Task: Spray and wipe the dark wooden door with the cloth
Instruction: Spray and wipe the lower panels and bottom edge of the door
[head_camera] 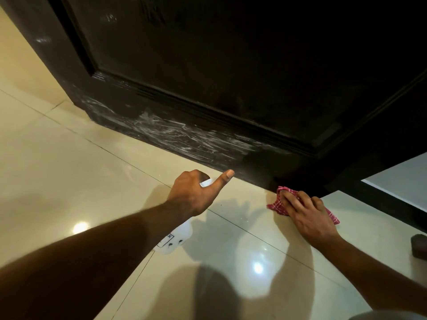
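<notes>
**Entry: bottom rail sprayed, wipe pending**

Nearest to me, lower centre of the frame: the white spray bottle (176, 239), its body showing under my left wrist, hanging above the glossy tiled floor (69, 158). My left hand (193, 196) is clenched round its neck with the thumb stuck out towards the door; the nozzle tip peeks out white beside the thumb.

Right of centre: my right hand (308, 218) lies on the red checked cloth (278, 205), which sits on the tile just short of the door's foot. The fingers look spread and pressing rather than gripping, though the far side of the cloth is hidden.

Beyond, across the middle of the frame: the dark wooden door (208, 65). Its bottom rail carries white streaks (184, 137), probably spray residue; the patch at the rail's right end looks clean.

Judgement: the spray step is done for this rail and wiping is in hand. Next move calls for lifting the cloth onto the rail and rubbing leftwards along the streaks with firm pressure.

A small dark object (419, 245) sits at the right edge; unidentified.
</notes>
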